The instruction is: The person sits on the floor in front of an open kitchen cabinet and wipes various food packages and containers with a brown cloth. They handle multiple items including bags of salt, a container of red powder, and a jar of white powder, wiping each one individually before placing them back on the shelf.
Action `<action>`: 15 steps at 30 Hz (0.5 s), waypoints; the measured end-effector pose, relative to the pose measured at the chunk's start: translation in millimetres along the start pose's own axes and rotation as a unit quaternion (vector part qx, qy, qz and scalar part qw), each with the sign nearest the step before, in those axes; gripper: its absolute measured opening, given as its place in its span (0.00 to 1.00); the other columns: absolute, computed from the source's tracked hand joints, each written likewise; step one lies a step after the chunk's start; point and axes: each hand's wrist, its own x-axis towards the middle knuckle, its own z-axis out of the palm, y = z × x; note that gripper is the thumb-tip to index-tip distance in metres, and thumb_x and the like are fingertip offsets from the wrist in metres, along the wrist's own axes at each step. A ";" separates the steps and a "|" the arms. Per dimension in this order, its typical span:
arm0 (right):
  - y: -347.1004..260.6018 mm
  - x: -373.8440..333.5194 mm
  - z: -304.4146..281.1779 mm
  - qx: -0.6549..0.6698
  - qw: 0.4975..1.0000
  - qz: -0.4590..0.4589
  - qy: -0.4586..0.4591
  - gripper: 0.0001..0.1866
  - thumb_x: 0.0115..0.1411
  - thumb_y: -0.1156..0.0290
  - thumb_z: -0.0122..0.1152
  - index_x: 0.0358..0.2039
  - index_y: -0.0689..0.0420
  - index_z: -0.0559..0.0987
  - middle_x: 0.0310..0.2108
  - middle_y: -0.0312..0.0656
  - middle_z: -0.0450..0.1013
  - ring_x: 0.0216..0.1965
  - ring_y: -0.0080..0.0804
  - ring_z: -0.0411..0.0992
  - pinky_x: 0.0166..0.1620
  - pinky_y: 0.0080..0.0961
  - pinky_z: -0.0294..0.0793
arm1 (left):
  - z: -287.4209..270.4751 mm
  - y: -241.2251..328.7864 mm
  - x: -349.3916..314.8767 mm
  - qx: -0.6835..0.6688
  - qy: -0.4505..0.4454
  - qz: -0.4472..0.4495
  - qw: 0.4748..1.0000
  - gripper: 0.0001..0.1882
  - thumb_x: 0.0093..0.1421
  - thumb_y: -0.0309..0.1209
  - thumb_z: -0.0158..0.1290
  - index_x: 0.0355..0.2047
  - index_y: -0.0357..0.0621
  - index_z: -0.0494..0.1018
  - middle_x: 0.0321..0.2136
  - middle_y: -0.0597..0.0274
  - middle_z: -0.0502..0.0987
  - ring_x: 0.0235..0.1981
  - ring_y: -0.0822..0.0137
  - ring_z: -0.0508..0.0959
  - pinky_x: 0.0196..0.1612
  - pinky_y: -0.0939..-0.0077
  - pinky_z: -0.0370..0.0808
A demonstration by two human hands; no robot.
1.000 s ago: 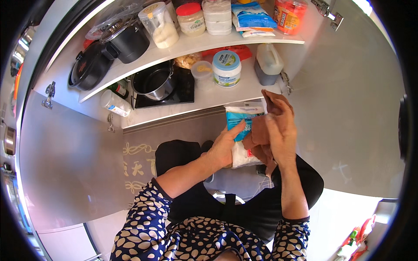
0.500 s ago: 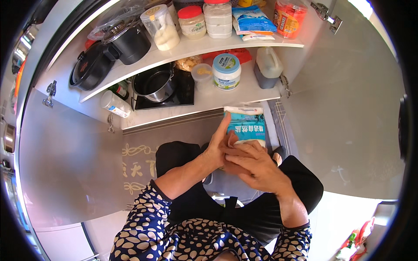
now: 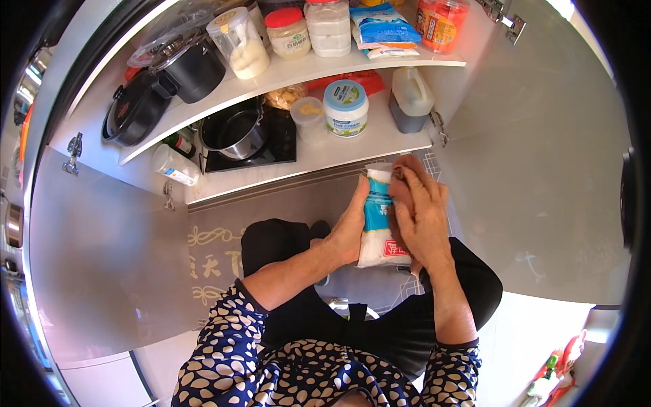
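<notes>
In front of the open cabinet I hold a blue and white bag of salt (image 3: 376,239) upright, its white lower part facing me. My left hand (image 3: 349,227) grips the bag's left side, thumb pointing up along the edge. My right hand (image 3: 427,217) lies over the bag's right side with fingers bent, pressing a brownish cloth (image 3: 401,195) against it. Most of the cloth is hidden under the fingers.
The upper shelf (image 3: 291,76) carries black pots (image 3: 193,71), jars (image 3: 288,34) and bags. On the lower shelf (image 3: 319,154) stand a steel pot (image 3: 237,132), a white tub with a blue lid (image 3: 346,112) and a jug (image 3: 410,102). Open doors (image 3: 536,183) flank me.
The bag has turned so that its lower white part shows. My right hand has moved up and forward with the cloth onto the bag's right side. My left hand has shifted slightly right.
</notes>
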 end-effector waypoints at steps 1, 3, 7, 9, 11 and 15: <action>5.7 -1.8 -1.9 -0.005 1.000 0.019 -0.005 0.26 0.50 0.75 0.58 0.52 0.61 0.72 0.53 0.48 0.67 0.48 0.51 0.63 0.52 0.40 0.66 | 0.4 -0.1 0.0 0.005 0.014 -0.004 1.000 0.38 0.60 0.66 0.33 0.58 0.51 0.59 0.51 0.56 0.69 0.51 0.57 0.72 0.53 0.54 0.72; 15.3 -3.2 -5.1 -0.015 0.998 0.055 -0.014 0.25 0.51 0.74 0.57 0.52 0.61 0.71 0.52 0.48 0.67 0.48 0.51 0.64 0.52 0.40 0.66 | 1.7 1.9 0.2 0.017 0.041 -0.009 0.999 0.38 0.59 0.66 0.33 0.58 0.51 0.59 0.51 0.57 0.69 0.50 0.57 0.73 0.52 0.53 0.73; 14.0 -2.3 -14.2 -0.056 0.975 0.132 -0.171 0.19 0.54 0.73 0.55 0.48 0.61 0.73 0.48 0.55 0.69 0.44 0.56 0.70 0.50 0.38 0.70 | -6.4 6.9 2.4 0.011 0.032 0.071 0.997 0.25 0.61 0.42 0.52 0.55 0.47 0.61 0.49 0.54 0.70 0.49 0.56 0.74 0.49 0.52 0.75; 8.3 -6.3 -19.7 -0.062 0.966 0.118 -0.221 0.17 0.53 0.73 0.55 0.45 0.62 0.75 0.45 0.57 0.71 0.42 0.57 0.71 0.47 0.37 0.72 | -5.9 18.4 -0.9 -0.003 0.068 0.087 0.994 0.25 0.59 0.30 0.55 0.55 0.47 0.60 0.47 0.53 0.72 0.48 0.56 0.75 0.48 0.53 0.76; 9.5 -15.9 -23.7 -0.004 0.982 0.072 -0.174 0.16 0.53 0.73 0.55 0.44 0.62 0.75 0.46 0.57 0.71 0.43 0.57 0.71 0.48 0.37 0.71 | -5.1 23.2 -1.1 0.007 0.107 0.109 0.988 0.25 0.59 0.31 0.54 0.55 0.47 0.59 0.46 0.54 0.72 0.47 0.56 0.75 0.48 0.53 0.76; -9.7 -4.8 -0.7 0.085 0.996 0.019 0.008 0.22 0.52 0.75 0.58 0.49 0.62 0.72 0.50 0.56 0.68 0.48 0.54 0.69 0.51 0.39 0.69 | -2.1 16.2 2.8 0.004 0.143 0.156 0.977 0.21 0.63 0.36 0.50 0.55 0.47 0.63 0.49 0.55 0.72 0.50 0.58 0.73 0.51 0.57 0.74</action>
